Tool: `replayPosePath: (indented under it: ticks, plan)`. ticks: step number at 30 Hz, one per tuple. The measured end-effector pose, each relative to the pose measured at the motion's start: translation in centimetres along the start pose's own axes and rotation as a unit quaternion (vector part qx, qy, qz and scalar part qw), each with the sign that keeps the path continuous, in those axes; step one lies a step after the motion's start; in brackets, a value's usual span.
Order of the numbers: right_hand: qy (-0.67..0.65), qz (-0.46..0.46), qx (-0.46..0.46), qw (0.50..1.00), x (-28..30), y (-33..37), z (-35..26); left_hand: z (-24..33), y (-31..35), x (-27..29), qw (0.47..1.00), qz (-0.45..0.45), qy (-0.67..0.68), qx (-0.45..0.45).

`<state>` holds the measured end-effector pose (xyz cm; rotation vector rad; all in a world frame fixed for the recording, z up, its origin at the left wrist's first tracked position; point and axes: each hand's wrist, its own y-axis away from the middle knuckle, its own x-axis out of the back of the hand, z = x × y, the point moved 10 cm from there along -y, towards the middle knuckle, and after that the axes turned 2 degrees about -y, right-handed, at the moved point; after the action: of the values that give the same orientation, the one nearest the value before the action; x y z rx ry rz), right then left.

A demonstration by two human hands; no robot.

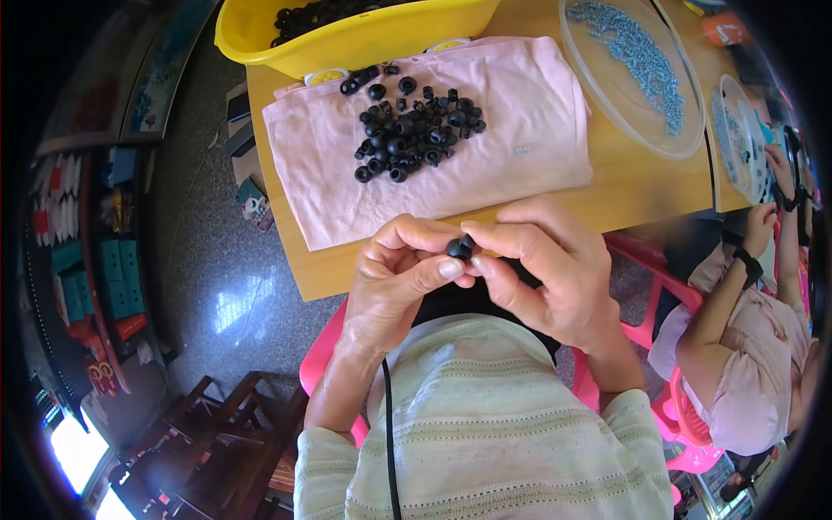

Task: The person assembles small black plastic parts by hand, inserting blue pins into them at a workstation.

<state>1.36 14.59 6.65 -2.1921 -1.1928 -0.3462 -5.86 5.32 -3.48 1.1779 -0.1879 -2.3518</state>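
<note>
Between my two hands, just off the table's front edge, is a small round black rubber-like part point(459, 249). My left hand point(400, 269) pinches it between thumb and fingers. From the other side, the fingertips of my right hand point(548, 264) close on a smaller dark piece point(468, 240) touching it; its exact shape is partly hidden. Beyond my hands, a loose pile of similar black parts point(403, 130), some round with a hole and some small and stubby, lies on a folded pink cloth point(520, 113).
A yellow tub point(347, 48) holding more black parts stands at the far edge of the wooden table point(624, 204). To the right, a clear round tray point(598, 95) carries small blue pieces point(641, 61). Another person point(737, 338) sits at the right, hands near a second tray point(737, 130).
</note>
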Motion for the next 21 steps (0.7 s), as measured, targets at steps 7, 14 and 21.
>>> replayPosePath:
  ticks: [7,14,21]
  plan:
    - [0.164,0.005,0.105,0.981,0.1,0.3,-2.0,-0.8,0.4,-0.3,0.999,0.014,0.038,0.034]
    - [0.171,-0.006,0.131,0.977,-0.1,1.1,-2.1,-1.5,0.7,-0.5,0.997,0.031,0.028,0.059]
    - [0.125,-0.005,0.16,0.979,0.0,1.3,-1.7,-1.1,-0.3,-0.7,0.997,0.031,-0.019,0.062]
